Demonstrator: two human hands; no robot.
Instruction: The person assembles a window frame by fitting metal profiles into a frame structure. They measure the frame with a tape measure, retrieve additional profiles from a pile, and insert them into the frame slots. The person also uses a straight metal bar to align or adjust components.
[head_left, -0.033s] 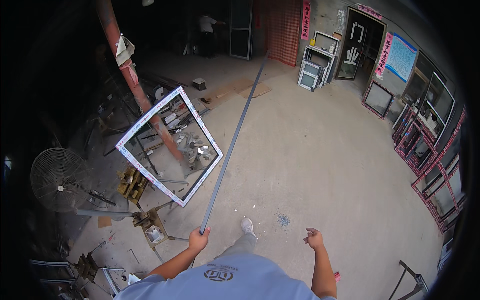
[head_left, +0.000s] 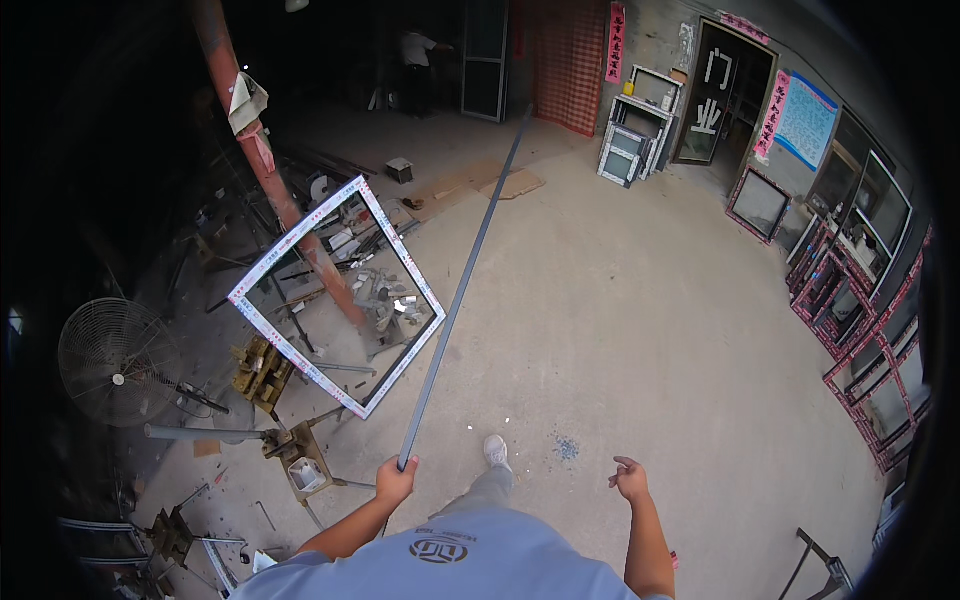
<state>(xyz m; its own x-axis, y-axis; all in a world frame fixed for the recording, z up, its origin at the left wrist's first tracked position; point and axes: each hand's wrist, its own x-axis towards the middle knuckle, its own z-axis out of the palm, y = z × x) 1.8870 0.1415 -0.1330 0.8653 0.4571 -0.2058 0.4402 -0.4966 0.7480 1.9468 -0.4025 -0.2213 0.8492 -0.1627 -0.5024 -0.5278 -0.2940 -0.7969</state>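
My left hand (head_left: 395, 480) is closed round the near end of a long, thin grey bar (head_left: 462, 296), which looks like a metal profile. The bar stretches away from me, up and slightly right in the view, toward the checked curtain at the back. Out to the right, my right hand (head_left: 629, 478) hangs over the floor with its fingers loosely apart and nothing in them. Just left of the bar stands a tilted window frame (head_left: 398, 246) with patterned white film on its edges; its corner lies close beside the bar in the view. My foot (head_left: 496, 452) shows between my hands.
A stand (head_left: 306, 470) and a large fan (head_left: 118, 360) are at the left, near a leaning rusty post (head_left: 262, 165). Dark red frames (head_left: 835, 300) line the right wall. A rack (head_left: 640, 128) stands by the doorway. Blue chips (head_left: 566, 447) lie on the floor. A person (head_left: 416, 50) is far back.
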